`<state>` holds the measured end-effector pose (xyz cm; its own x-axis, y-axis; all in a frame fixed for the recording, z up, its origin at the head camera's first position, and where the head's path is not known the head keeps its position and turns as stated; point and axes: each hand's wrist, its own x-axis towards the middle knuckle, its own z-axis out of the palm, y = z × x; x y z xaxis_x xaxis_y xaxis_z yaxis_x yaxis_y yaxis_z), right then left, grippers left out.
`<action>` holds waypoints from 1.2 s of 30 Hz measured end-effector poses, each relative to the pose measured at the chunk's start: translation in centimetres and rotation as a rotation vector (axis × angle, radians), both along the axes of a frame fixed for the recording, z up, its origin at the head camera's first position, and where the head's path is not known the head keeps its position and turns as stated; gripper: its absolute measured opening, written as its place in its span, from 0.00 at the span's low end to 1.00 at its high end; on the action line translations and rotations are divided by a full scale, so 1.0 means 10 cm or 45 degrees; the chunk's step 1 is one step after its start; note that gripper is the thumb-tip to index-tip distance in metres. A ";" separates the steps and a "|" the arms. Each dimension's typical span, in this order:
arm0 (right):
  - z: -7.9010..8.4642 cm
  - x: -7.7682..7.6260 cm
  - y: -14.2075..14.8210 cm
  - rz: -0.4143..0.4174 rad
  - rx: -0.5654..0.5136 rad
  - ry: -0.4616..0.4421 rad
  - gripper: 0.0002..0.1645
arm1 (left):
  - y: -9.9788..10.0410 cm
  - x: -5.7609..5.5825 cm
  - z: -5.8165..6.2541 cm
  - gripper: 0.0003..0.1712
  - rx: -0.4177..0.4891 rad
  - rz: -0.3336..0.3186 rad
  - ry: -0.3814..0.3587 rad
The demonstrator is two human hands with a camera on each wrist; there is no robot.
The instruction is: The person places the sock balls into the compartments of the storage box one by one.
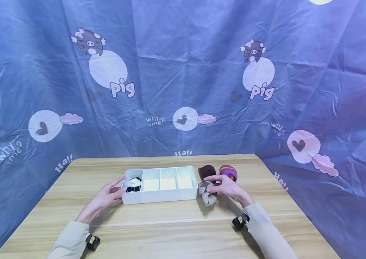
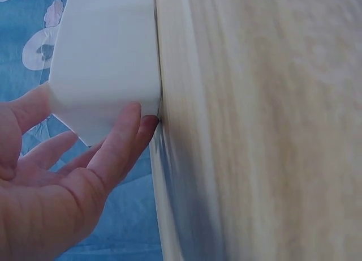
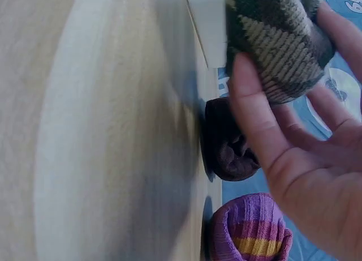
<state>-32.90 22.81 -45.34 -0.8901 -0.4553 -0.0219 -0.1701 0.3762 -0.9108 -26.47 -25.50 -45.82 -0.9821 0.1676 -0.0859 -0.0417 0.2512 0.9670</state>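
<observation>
A white divided box (image 1: 159,196) stands on the table, its compartments in a row. My left hand (image 1: 109,196) holds its left end, and in the left wrist view the fingers (image 2: 116,145) bend around the box's corner. In the leftmost compartment lies a rolled black-and-white sock bundle (image 1: 133,184). My right hand (image 1: 229,187) pinches a balled pair of grey, beige and dark patterned socks (image 3: 283,51) just off the box's right end. Behind that hand sit a dark brown sock ball (image 1: 207,172) and a purple sock ball with orange stripes (image 1: 228,173).
The wooden table (image 1: 170,233) reaches back to a blue printed curtain (image 1: 183,79), which also hangs along both sides. The box's other compartments show bare white floors. A small black device (image 1: 241,221) is strapped at each wrist.
</observation>
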 end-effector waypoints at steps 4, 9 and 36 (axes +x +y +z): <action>0.04 -0.01 0.00 -0.043 0.005 0.100 0.34 | 0.00 0.00 0.01 0.40 -0.010 0.003 -0.007; 0.08 -0.01 0.02 -0.079 -0.068 0.111 0.36 | 0.00 0.00 0.00 0.40 -0.002 -0.010 -0.007; 0.16 -0.09 -0.46 -0.151 -0.420 0.041 0.33 | -0.02 0.00 0.04 0.40 0.024 -0.017 -0.028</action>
